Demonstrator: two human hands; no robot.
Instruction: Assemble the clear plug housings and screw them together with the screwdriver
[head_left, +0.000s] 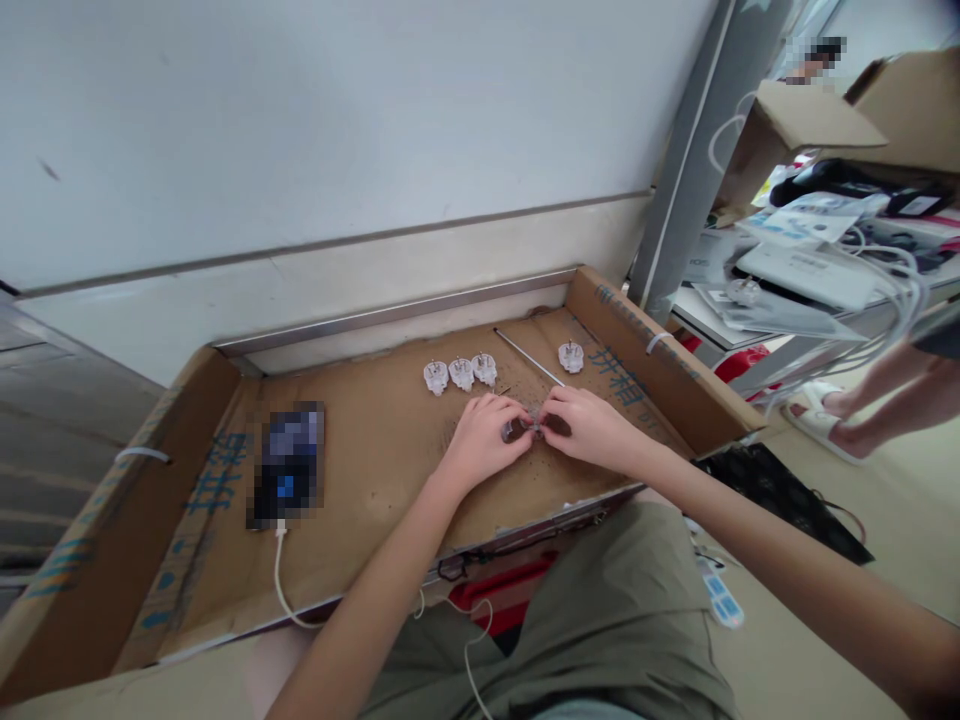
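As the wearer looks down through the head camera, two bare hands meet over a cardboard-lined tabletop [375, 500], just nearer the wearer than a row of three white plugs [460, 374], which lie with their pins up. The left hand [486, 432] and the right hand [585, 425] both have their fingers pinched narrow around one small part [535, 426], mostly hidden by the fingertips. Right of the row, a thin rod [529, 357] slants toward the right hand, and beyond it lies a single plug [571, 357]. Well left of the row is a dark, pixelated device [288, 465] with a white cable [279, 570]. Far right of the row, past the cardboard rim, are a cluttered shelf and another person's legs [892, 400].
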